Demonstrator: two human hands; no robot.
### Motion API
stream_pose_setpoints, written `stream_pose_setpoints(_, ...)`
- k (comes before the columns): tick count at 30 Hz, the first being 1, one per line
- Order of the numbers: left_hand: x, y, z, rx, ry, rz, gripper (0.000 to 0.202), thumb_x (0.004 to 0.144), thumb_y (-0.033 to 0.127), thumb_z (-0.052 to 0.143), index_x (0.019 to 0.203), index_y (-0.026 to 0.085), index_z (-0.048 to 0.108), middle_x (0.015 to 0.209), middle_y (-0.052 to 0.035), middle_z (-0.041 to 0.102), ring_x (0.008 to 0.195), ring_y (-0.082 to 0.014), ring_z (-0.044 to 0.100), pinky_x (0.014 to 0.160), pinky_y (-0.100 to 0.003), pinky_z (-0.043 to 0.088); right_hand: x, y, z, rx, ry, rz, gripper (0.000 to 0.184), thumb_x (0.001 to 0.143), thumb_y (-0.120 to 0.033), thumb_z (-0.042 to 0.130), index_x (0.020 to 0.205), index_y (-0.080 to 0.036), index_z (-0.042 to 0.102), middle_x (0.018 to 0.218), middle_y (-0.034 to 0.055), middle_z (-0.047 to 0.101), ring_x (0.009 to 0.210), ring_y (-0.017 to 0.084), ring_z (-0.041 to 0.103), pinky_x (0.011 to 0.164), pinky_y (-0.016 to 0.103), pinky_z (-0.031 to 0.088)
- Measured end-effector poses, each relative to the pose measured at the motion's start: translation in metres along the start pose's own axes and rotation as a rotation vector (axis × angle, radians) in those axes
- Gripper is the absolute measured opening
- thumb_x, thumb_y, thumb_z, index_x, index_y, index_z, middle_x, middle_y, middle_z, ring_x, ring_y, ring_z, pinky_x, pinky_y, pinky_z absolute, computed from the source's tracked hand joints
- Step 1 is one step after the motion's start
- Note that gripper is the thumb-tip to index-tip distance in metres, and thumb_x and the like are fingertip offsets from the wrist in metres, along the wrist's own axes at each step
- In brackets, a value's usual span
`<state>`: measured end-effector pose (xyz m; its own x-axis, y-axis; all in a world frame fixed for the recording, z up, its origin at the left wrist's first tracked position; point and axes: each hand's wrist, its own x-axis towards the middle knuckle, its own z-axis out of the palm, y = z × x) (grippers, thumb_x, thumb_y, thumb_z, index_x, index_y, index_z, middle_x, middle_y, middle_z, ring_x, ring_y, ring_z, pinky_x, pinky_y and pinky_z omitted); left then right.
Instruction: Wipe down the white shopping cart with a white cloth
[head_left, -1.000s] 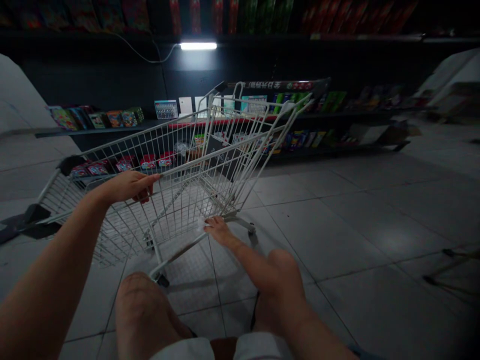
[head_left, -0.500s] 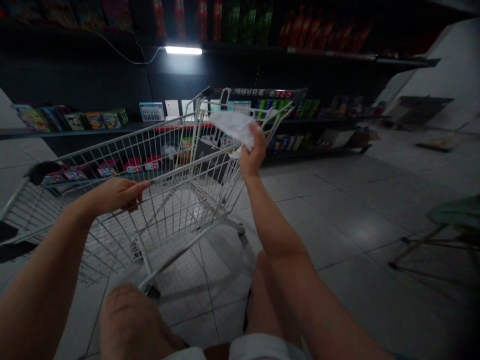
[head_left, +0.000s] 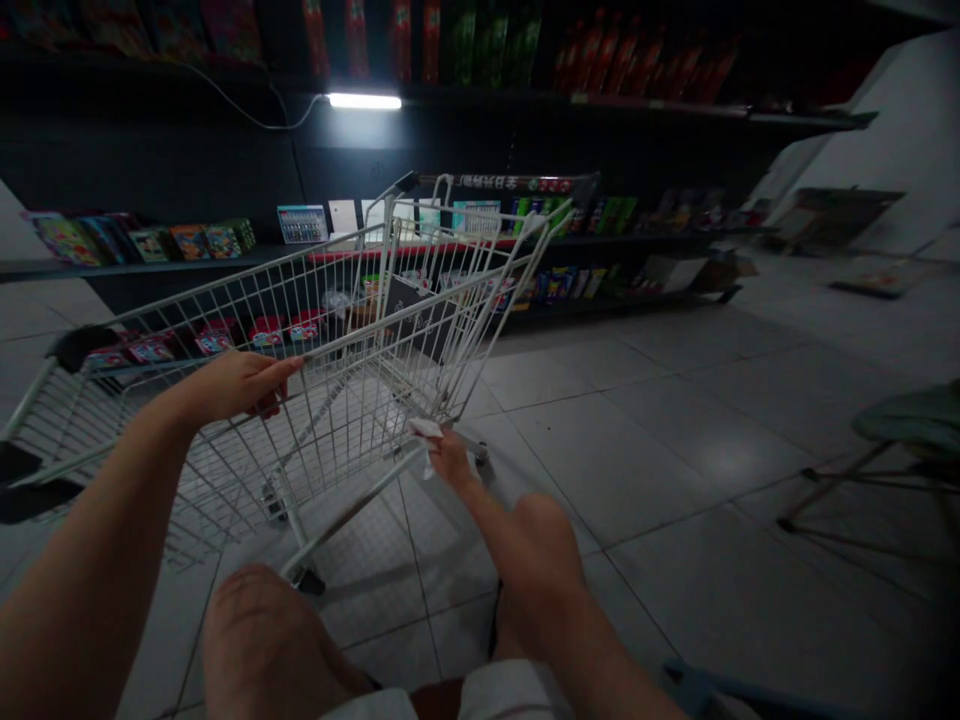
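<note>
A grey wire shopping cart [head_left: 358, 333] stands before me, its handle at the far end by the shelves. My left hand [head_left: 241, 383] is closed over the cart's near top rail, with the index finger lying along it. Low by the cart's rear, my right hand [head_left: 453, 459] is closed on a white cloth [head_left: 426, 428]. The cloth is bunched and lies against the lower frame, where the basket meets the base tube. My hand partly hides it. A caster wheel [head_left: 481, 453] shows just behind the right hand.
Dark shelves [head_left: 202, 140] run along the back, holding bottles, boxes and packets. A lit tube lamp [head_left: 365, 102] hangs under the upper shelf. A folding stool [head_left: 874, 470] stands at the right on the tiled floor [head_left: 675, 420]. A blue object [head_left: 697, 685] shows at the bottom edge.
My right hand has come down with the cloth from the upper rear of the cart to its lower frame. My left hand keeps its hold on the rail.
</note>
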<state>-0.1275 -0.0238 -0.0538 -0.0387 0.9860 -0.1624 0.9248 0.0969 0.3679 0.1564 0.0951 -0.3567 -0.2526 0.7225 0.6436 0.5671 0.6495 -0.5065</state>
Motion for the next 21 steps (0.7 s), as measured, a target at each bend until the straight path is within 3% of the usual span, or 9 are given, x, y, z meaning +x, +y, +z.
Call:
stream_pose_setpoints(2, 0.000, 0.000, 0.000, -0.001, -0.003, -0.012, 0.069, 0.085, 0.075, 0.029, 0.075, 0.016, 0.062, 0.066, -0.0077, 0.071, 0.061, -0.0187, 0.067, 0.064, -0.031, 0.052, 0.038, 0.010, -0.026, 0.010, 0.168, 0.053, 0.038, 0.075, -0.012, 0.047, 0.105, -0.020, 0.070, 0.109, 0.0115, 0.065, 0.109, 0.024, 0.062, 0.098, 0.044, 0.055)
stream_pose_setpoints(4, 0.000, 0.000, 0.000, -0.007, -0.002, -0.028, 0.067, 0.085, 0.074, 0.029, 0.075, 0.016, 0.062, 0.065, -0.0075, 0.071, 0.061, -0.0193, 0.067, 0.064, -0.031, 0.053, 0.100, 0.020, -0.060, 0.008, 0.370, 0.073, 0.042, 0.081, -0.014, 0.044, 0.118, -0.018, 0.064, 0.128, 0.0153, 0.055, 0.127, 0.026, 0.052, 0.110, 0.051, 0.045)
stream_pose_setpoints(6, 0.000, 0.000, -0.001, -0.015, -0.002, -0.038, 0.067, 0.085, 0.074, 0.030, 0.076, 0.016, 0.062, 0.064, -0.0075, 0.070, 0.062, -0.0198, 0.068, 0.064, -0.032, 0.053, 0.168, 0.029, -0.094, 0.022, 0.644, -0.013, 0.044, 0.082, -0.015, 0.043, 0.123, -0.019, 0.060, 0.136, 0.0143, 0.047, 0.134, 0.026, 0.045, 0.114, 0.056, 0.038)
stream_pose_setpoints(7, 0.001, 0.000, -0.001, -0.023, -0.004, -0.037, 0.066, 0.085, 0.074, 0.030, 0.077, 0.016, 0.062, 0.064, -0.0074, 0.071, 0.062, -0.0200, 0.068, 0.064, -0.032, 0.053, 0.198, 0.033, -0.106, 0.013, 0.722, -0.044, 0.045, 0.084, -0.015, 0.041, 0.124, -0.021, 0.058, 0.138, 0.0133, 0.044, 0.135, 0.025, 0.043, 0.114, 0.058, 0.036)
stream_pose_setpoints(10, 0.002, 0.000, -0.001, -0.022, -0.011, -0.027, 0.067, 0.084, 0.075, 0.029, 0.077, 0.017, 0.062, 0.064, -0.0071, 0.071, 0.062, -0.0197, 0.068, 0.064, -0.032, 0.053, 0.253, 0.037, -0.114, -0.026, 0.836, -0.076, 0.042, 0.089, -0.017, 0.035, 0.127, -0.022, 0.053, 0.133, 0.0134, 0.046, 0.133, 0.024, 0.044, 0.112, 0.060, 0.036)
stream_pose_setpoints(12, 0.003, 0.001, 0.000, -0.007, -0.010, -0.024, 0.069, 0.083, 0.077, 0.027, 0.075, 0.018, 0.062, 0.063, -0.0067, 0.070, 0.061, -0.0194, 0.067, 0.064, -0.032, 0.053, 0.255, 0.035, -0.097, -0.004, 0.847, -0.032, 0.037, 0.091, -0.023, 0.037, 0.125, -0.023, 0.052, 0.131, 0.0138, 0.047, 0.132, 0.024, 0.043, 0.111, 0.060, 0.036)
stream_pose_setpoints(14, 0.005, 0.001, 0.000, 0.009, -0.009, -0.029, 0.070, 0.082, 0.078, 0.025, 0.073, 0.018, 0.061, 0.063, -0.0063, 0.070, 0.060, -0.0193, 0.066, 0.065, -0.032, 0.053, 0.236, 0.033, -0.072, 0.066, 0.828, 0.060, 0.029, 0.091, -0.032, 0.043, 0.116, -0.022, 0.054, 0.128, 0.0136, 0.048, 0.131, 0.025, 0.043, 0.111, 0.059, 0.036)
stream_pose_setpoints(17, 0.007, 0.002, 0.002, 0.016, 0.002, -0.042, 0.071, 0.082, 0.079, 0.027, 0.075, 0.018, 0.062, 0.063, -0.0064, 0.070, 0.061, -0.0194, 0.067, 0.065, -0.032, 0.054, 0.188, 0.032, -0.031, 0.138, 0.733, 0.240, 0.022, 0.088, -0.040, 0.051, 0.095, -0.020, 0.056, 0.111, 0.0118, 0.053, 0.116, 0.025, 0.049, 0.106, 0.053, 0.039)
stream_pose_setpoints(21, 0.009, 0.005, 0.002, 0.013, 0.012, -0.064, 0.069, 0.082, 0.077, 0.028, 0.076, 0.018, 0.063, 0.065, -0.0069, 0.071, 0.061, -0.0199, 0.068, 0.064, -0.032, 0.054, 0.112, 0.027, 0.023, 0.183, 0.558, 0.478, 0.016, 0.086, -0.035, 0.052, 0.085, -0.020, 0.051, 0.101, 0.0114, 0.053, 0.105, 0.024, 0.048, 0.102, 0.045, 0.041)
